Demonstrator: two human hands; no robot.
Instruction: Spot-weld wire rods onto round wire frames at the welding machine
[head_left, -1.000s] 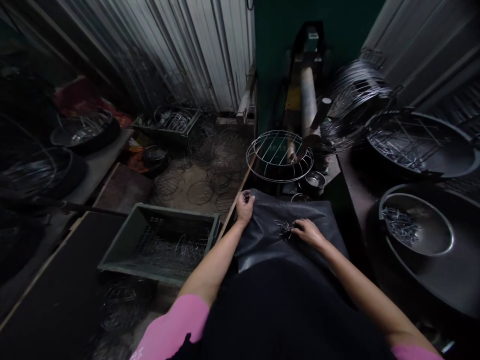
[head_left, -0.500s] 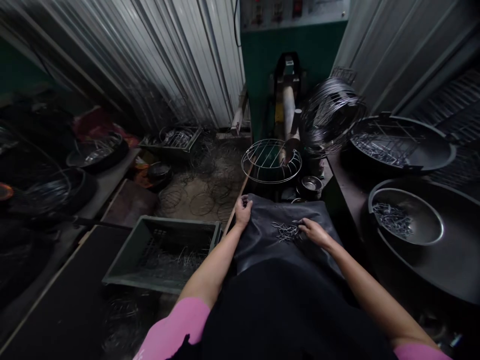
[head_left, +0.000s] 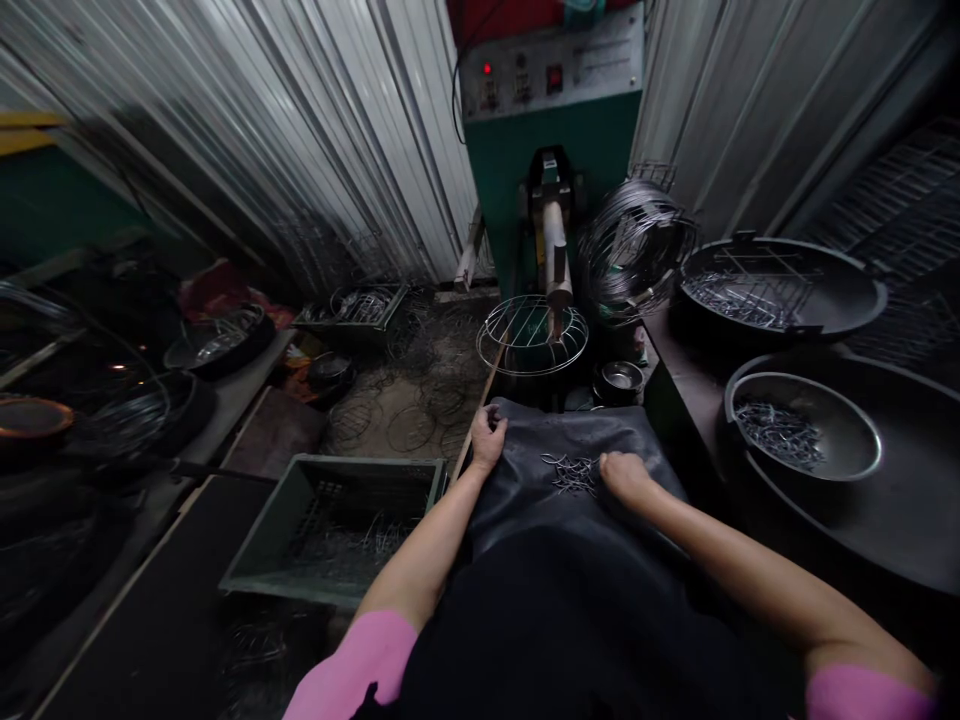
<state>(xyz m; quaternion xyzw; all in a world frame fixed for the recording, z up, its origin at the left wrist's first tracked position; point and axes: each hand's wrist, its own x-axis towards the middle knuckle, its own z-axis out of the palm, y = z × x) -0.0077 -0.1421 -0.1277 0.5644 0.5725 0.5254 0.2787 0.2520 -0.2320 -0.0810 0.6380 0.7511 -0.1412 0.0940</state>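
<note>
A loose pile of short bent wire pieces (head_left: 574, 474) lies on the black apron (head_left: 525, 500) spread over my lap. My right hand (head_left: 628, 480) is closed at the right edge of that pile; its fingertips are turned away, so what they pinch is hidden. By the apron's far left corner my left hand (head_left: 489, 440) is closed with curled fingers, and I cannot make out anything in it. Beyond both hands, a round wire rack (head_left: 532, 340) rests under the rod-shaped arm of a green machine (head_left: 555, 240).
A green plastic crate (head_left: 337, 590) with wire bits stands left. To the right are a metal bowl (head_left: 862, 450) of wire pieces inside a large pan (head_left: 900, 530), and another wide pan (head_left: 847, 305). A wire coil (head_left: 637, 240) leans beside the machine.
My right hand has turned and its fingers have drawn in, still beside the wire pile. The left hand stays at the apron's corner. The view has shifted, showing more of the machine's panel.
</note>
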